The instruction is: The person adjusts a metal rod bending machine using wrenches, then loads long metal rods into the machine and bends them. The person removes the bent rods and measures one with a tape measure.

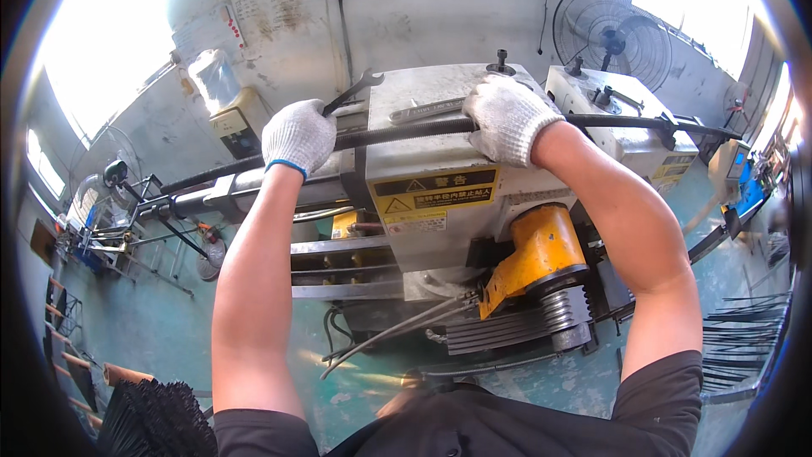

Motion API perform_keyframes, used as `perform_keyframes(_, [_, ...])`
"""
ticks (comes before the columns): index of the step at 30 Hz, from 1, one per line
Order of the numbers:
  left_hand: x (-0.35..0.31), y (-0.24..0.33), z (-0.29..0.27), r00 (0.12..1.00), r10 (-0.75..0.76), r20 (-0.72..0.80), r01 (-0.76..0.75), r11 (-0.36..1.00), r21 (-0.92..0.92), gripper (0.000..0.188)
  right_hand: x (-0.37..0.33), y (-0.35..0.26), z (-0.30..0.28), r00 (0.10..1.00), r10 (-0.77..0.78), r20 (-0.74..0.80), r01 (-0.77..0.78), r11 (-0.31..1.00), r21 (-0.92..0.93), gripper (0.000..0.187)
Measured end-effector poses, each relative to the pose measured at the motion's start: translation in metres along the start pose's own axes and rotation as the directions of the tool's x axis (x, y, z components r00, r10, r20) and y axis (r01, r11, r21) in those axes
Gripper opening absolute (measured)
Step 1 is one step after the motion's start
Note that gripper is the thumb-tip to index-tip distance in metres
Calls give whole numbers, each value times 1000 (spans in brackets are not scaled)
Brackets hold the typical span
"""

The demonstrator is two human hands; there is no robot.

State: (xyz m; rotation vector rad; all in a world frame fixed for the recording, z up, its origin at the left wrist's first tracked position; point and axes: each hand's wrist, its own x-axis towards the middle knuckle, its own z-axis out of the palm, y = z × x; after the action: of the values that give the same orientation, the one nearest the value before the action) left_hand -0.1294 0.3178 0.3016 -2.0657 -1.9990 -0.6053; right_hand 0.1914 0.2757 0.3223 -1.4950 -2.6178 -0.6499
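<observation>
My left hand (299,137), in a white knit glove with a blue cuff, is closed round a dark open-end wrench (357,90); its open jaw points up and to the right. My right hand (511,122), gloved in white too, is closed over one end of a second, greyer wrench (425,110) above the machine housing. The rest of that wrench points left; my fingers hide its other end. Just under both hands runs a long black hose (402,132) across the front of the pale metal machine housing (423,152), which bears yellow and black warning labels.
Below the housing are an orange machine arm (541,250) and a threaded steel cylinder (565,315). Bolts (501,62) stick up on top. A second metal block (617,118) stands to the right. A fan (611,38) is by the wall; dark rods (744,334) lie at right.
</observation>
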Motion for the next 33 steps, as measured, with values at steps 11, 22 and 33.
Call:
perform_keyframes(11, [-1,-3,2,1000,1,-31,-2,999,-35,34,61,29,-19,978,183,104,-211,850,483,33])
perform_keyframes(22, [-7,-6,1,997,26,-78,-29,999,-44,32,125,21,22,830,-14,557,-10,999,40,41])
perform_keyframes(33, [-8,-6,5,990,44,-138,-50,998,-43,29,96,75,-25,891,445,-92,-365,821,440,28])
